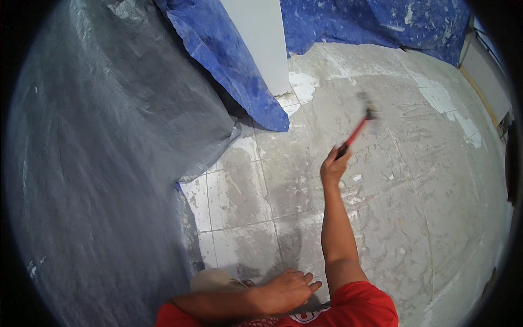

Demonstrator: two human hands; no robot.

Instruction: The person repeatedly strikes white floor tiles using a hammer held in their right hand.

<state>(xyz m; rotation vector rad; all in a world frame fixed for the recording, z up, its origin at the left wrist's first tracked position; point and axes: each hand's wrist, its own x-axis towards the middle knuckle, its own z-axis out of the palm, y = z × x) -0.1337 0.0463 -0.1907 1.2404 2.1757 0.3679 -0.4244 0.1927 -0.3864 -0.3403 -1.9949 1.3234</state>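
My right hand is closed round the black grip of a hammer with a red shaft. The hammer points away and to the right, over the rough grey floor, its head smeared by motion. Whether the head touches the floor, I cannot tell. Close to my body, my left hand rests with loosely bent fingers, slightly apart and holding nothing. Under the hammer, the floor is coated in uneven grey residue with small pale chips. White tile shows through in patches.
A large grey tarp covers the left side. Its blue fold lies against a white upright panel. Another blue tarp, spattered white, hangs along the far side. A pale board stands at the far right edge.
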